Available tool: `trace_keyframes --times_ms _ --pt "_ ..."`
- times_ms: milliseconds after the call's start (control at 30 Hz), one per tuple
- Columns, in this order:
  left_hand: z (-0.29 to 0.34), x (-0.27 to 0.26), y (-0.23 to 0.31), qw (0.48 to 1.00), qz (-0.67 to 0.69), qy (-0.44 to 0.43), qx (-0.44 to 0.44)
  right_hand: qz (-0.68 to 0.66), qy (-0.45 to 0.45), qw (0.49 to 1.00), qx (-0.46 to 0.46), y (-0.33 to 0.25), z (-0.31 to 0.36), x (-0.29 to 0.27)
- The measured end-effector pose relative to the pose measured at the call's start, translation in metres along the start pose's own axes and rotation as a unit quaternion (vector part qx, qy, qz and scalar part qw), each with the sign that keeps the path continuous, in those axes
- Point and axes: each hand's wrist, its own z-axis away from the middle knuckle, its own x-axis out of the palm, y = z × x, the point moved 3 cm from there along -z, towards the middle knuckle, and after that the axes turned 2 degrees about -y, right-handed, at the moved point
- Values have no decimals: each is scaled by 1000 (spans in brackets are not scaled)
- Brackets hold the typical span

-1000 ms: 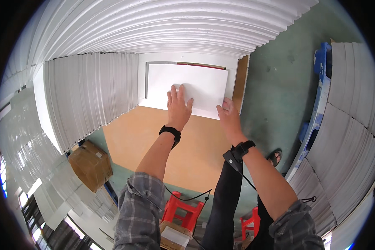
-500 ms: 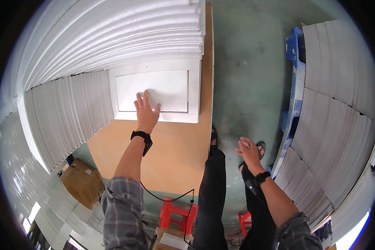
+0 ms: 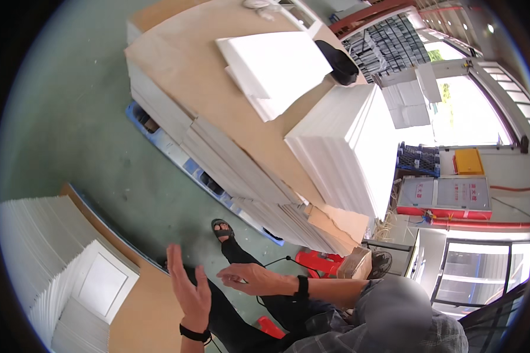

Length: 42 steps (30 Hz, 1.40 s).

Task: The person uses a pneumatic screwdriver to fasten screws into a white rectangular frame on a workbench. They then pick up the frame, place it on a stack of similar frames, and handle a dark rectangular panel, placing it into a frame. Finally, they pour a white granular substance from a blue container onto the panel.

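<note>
A: State the condition of the hands.
B: The left hand [image 3: 188,294], lower centre of the frame, is released: fingers extended, thumb apart, nothing held. The right hand [image 3: 250,279], just right of it, is likewise unloaded, its fingers loosely bent and directed toward the left side of the frame. A narrow gap shows between them.

A: Locate the workpiece.
B: The framed white panel [image 3: 103,283] lies at the lower left of the frame, on the brown desk [image 3: 141,312]. Neither hand touches it; the left hand is the nearer.

A: Identify adjacent items.
B: One stack of white panels [image 3: 35,247] adjoins it toward the left edge; a second stack [image 3: 79,329] lies below it.

A: Describe the upper part.
B: At upper centre, a brown board [image 3: 182,59] carries white sheets [image 3: 277,62], a black item [image 3: 335,63] of unidentifiable kind and a block of white boards [image 3: 341,147]. Pale stacks [image 3: 212,150] support the brown board, above a blue pallet [image 3: 136,117].

A: Lower right of centre?
B: A red stool [image 3: 312,260].
</note>
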Motion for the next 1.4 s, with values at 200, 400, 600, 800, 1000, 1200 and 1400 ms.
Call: trace_keyframes --times_ms 200,400,600,800,1000,1200,1400 --pt "-98 110 250 961 -1 -92 262 129 322 937 -43 -63 181 -169" --pt "-151 229 332 923 -205 -123 301 78 637 749 162 29 289 -279" --pt "-156 245 344 917 -240 -95 305 -224 586 765 144 38 278 -294" --pt "-165 245 342 921 -211 -81 318 -298 657 693 10 34 288 -293" --pt "-167 220 331 953 -70 -54 290 -251 651 712 -78 -44 309 -298" --pt "-175 161 294 972 167 -113 123 -257 538 788 -154 -84 304 -270" --pt "-139 76 217 899 387 -182 -96 -293 412 861 -53 -88 268 -241"
